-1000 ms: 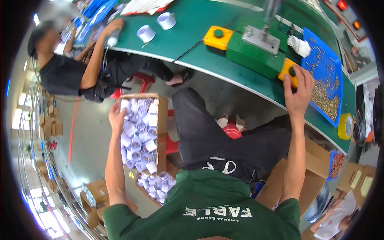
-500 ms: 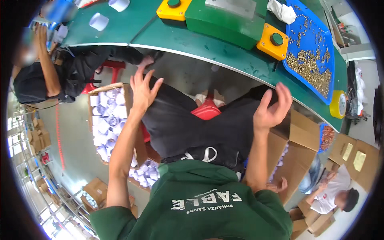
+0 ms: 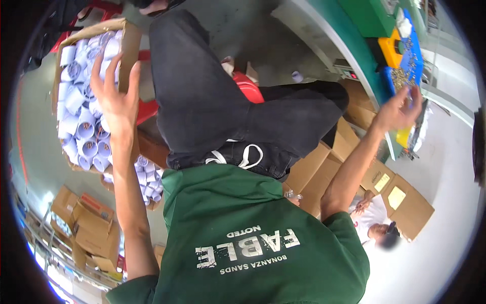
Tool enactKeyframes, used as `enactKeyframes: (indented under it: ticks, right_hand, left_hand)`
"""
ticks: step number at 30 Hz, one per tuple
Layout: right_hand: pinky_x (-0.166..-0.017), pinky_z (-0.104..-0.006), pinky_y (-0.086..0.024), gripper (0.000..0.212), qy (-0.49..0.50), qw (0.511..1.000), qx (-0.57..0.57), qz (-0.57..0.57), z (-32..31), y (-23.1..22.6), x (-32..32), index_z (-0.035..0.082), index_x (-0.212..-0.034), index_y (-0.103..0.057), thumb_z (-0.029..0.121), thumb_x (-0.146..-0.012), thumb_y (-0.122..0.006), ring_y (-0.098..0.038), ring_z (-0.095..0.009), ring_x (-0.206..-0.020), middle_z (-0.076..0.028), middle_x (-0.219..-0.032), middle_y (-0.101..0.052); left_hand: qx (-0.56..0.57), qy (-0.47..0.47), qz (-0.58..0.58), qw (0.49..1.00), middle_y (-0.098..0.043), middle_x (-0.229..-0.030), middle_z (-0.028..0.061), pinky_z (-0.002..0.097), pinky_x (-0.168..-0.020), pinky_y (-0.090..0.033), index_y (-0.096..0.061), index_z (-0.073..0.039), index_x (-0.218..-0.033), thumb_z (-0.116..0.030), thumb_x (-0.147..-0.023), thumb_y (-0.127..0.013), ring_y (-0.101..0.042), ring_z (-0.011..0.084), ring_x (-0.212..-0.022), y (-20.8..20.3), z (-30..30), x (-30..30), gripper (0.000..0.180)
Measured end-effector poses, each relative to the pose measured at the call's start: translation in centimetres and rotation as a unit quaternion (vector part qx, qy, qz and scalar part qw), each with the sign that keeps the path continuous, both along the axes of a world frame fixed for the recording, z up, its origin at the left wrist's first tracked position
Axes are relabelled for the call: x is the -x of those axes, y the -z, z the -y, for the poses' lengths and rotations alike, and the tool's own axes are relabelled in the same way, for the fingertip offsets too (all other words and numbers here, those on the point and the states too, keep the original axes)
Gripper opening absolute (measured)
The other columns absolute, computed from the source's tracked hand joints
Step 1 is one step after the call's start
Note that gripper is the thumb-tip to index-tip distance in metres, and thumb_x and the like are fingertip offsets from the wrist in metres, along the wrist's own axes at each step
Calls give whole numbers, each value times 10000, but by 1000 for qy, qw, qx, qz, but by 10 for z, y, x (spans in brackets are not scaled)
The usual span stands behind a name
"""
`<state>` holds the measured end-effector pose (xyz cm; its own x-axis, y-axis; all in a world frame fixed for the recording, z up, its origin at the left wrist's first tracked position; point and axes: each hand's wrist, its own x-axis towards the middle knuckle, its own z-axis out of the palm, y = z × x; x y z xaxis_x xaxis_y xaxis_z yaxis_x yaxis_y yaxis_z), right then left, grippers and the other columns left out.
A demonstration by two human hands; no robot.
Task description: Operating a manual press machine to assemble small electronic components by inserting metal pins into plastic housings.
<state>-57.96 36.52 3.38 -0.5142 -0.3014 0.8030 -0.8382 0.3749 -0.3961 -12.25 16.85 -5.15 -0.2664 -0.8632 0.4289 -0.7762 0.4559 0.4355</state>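
My left hand (image 3: pixel 116 104) is open, its fingers spread over the right side of a cardboard box (image 3: pixel 130 43). That box is full of white plastic cylinders (image 3: pixel 74 99); some show copper-coloured bits inside. Whether the fingers touch them I cannot tell. At the right, my right hand (image 3: pixel 397 111) is raised, partly blurred, its loosely bent fingers apart with nothing visible in them. It appears in front of the near end of a blue tray (image 3: pixel 416 55) of small brass-coloured pieces (image 3: pixel 400 77), by the green table's edge.
The green table (image 3: pixel 349 25) carries a green machine (image 3: pixel 372 17) and a yellow button box (image 3: pixel 390 48). More white cylinders fill a smaller box (image 3: pixel 147 177) at my left side. Open cartons (image 3: pixel 309 175) stand at my right. Another person (image 3: pixel 372 223) is behind them, and a red stool (image 3: pixel 248 87) shows beneath me.
My view has swung left, bringing the box of cylinders closer and shifting the table to the upper right. My left hand has moved over the box; my right hand has swung outward to the right.
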Motion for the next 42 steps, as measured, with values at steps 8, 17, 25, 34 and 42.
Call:
enactKeyframes:
  ticks: [8,17,25,34,42]
  right_hand:
    - [-809,-285,-472,287,63,984,158,50,-48,-12,-24,-10,-1161,-606,106,-907,-673,-572,-176,-978,-106,-1135,-614]
    - [-826,-254,-480,177,273,898,319,129,-162,42,-94,-13,-1129,-584,49,-963,-582,-575,-120,-922,-68,-1014,-623]
    - [-608,-250,-459,228,191,868,272,370,-137,111,-162,12,-1079,-631,-41,-857,-641,-591,-135,-732,-80,-908,-637]
    - [-621,-257,-462,276,195,872,275,355,-143,105,-163,25,-1115,-618,-30,-848,-659,-631,-150,-771,-72,-913,-633]
    - [-583,-273,-458,307,222,887,254,316,-103,72,-153,27,-1138,-613,-11,-842,-682,-601,-148,-692,-65,-838,-607]
  left_hand:
    - [-106,65,-48,991,-439,-1387,198,429,-1030,-408,-633,-64,-1181,-155,-885,-712,-481,370,-1238,7,-43,16,319]
    - [-66,274,33,959,-483,-1371,162,434,-1055,-385,-633,-47,-1174,-177,-905,-686,-473,340,-1268,-7,-24,112,303]
    - [-85,486,56,868,-467,-1377,185,444,-1029,-406,-611,-27,-1180,-103,-881,-694,-490,364,-1247,-32,-92,214,320]
    - [-171,590,72,786,-448,-1400,177,438,-1041,-402,-616,-37,-1179,-98,-863,-706,-485,363,-1259,-27,-126,259,334]
    - [-197,649,117,726,-481,-1365,200,447,-1043,-395,-613,-44,-1182,-161,-876,-700,-477,388,-1252,-1,-91,309,339]
